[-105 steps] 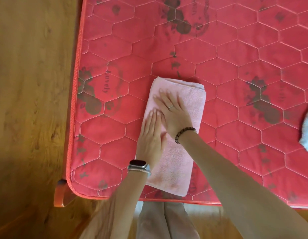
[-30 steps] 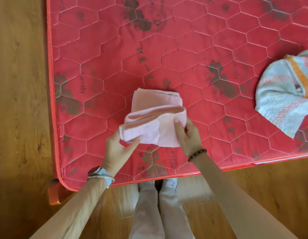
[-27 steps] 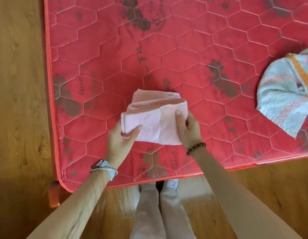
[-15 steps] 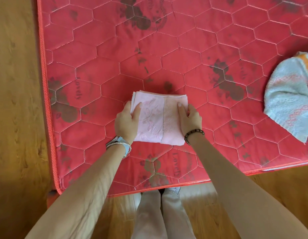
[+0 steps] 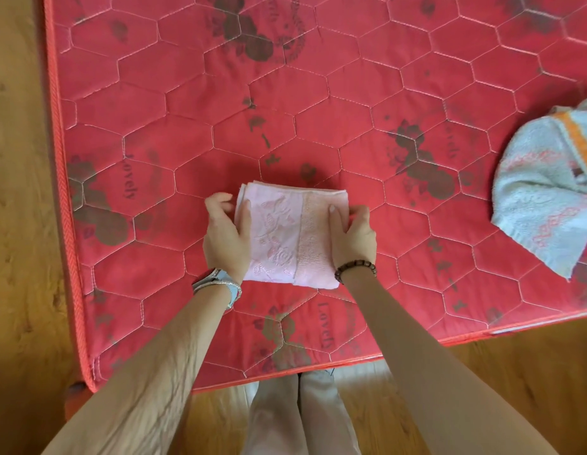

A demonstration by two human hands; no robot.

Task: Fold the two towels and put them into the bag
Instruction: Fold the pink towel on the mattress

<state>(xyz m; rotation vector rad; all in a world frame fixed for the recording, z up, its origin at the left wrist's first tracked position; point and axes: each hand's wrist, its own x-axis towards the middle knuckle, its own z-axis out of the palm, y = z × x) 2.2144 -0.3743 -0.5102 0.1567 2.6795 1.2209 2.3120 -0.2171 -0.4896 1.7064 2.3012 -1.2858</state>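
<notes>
A pink towel (image 5: 282,234) lies folded into a small, thick square on a red mattress (image 5: 187,110), close to the near edge. The side facing up has a flower pattern and a lacy strip. The left hand (image 5: 225,236) holds the towel's left side. Its thumb lies on top of the cloth and its fingers (image 5: 216,200) curl at the edge, so the hand pinches the towel. The right hand (image 5: 353,238) holds the right side the same way, with the thumb on top and the fingers (image 5: 359,213) curled round the edge. The towel sits flat between the two hands. A watch (image 5: 216,282) is on the left wrist and a bead bracelet (image 5: 354,269) is on the right wrist. A second towel, the blue towel (image 5: 545,198), lies well apart at the right side of the mattress. It is not folded; it is bunched up, and it has an orange stripe and pink patterns. Part of it runs out of the picture. The mattress has stitched six-sided shapes and dark flower prints on it. It rests on a wooden floor (image 5: 19,224). The person's light trousers (image 5: 302,415) show at the bottom, right by the mattress edge.
</notes>
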